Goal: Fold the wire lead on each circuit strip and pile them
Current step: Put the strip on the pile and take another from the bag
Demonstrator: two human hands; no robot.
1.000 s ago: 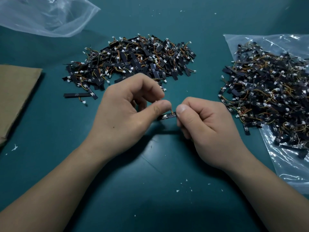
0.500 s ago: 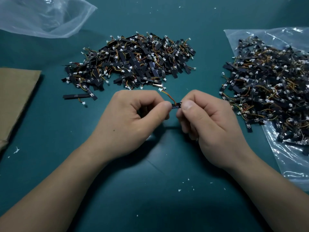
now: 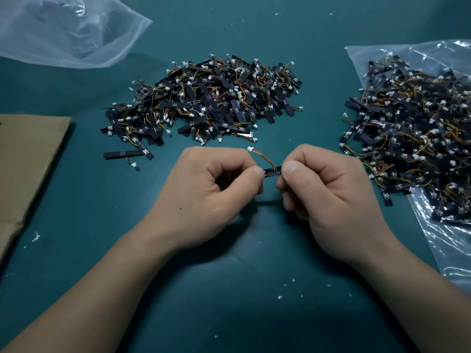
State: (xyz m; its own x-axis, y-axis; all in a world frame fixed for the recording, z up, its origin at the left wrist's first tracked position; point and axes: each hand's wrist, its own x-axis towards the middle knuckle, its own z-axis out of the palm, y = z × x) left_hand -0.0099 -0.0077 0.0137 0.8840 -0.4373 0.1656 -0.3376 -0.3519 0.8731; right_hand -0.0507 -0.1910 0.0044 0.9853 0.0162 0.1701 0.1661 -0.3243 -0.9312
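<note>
1. Head view, item held: circuit strip (image 3: 272, 171), short, flat and black, with tiny pale print on its face. Only a small middle section visible, both ends hidden by fingers.
2. Wire lead (image 3: 263, 157): thin orange, yellow and dark strands rising from the strip's top edge and arching toward the left-hand side, not folded. Ends in a small white plastic connector (image 3: 250, 149), just above the left knuckles.
3. Left hand (image 3: 211, 192): curled into a loose fist, thumb and forefinger pinching the strip's left end.
4. Right hand (image 3: 328, 197): likewise curled, thumb on top, pinching the strip's right end. Strip spanning the narrow gap between the two thumbs, held above the table.
5. Beyond the strip: centre pile (image 3: 211, 103) of like strips, matte black slats tangled with coloured wire loops and white connectors.
6. Right of the strip: right pile (image 3: 413, 138), larger, heaped on a glossy clear bag (image 3: 453, 240), nearest pieces just beside the right knuckles.
7. Left of the strip and a little beyond: lone strip (image 3: 122, 154), flat, just off the centre pile.
8. Far left of the strip: brown cardboard sheet (image 3: 28, 164), matte. Beyond that, a crumpled translucent bag (image 3: 63, 29).
9. Under the strip: teal table (image 3: 229, 301), smooth, dotted with white flecks (image 3: 280, 297).
</note>
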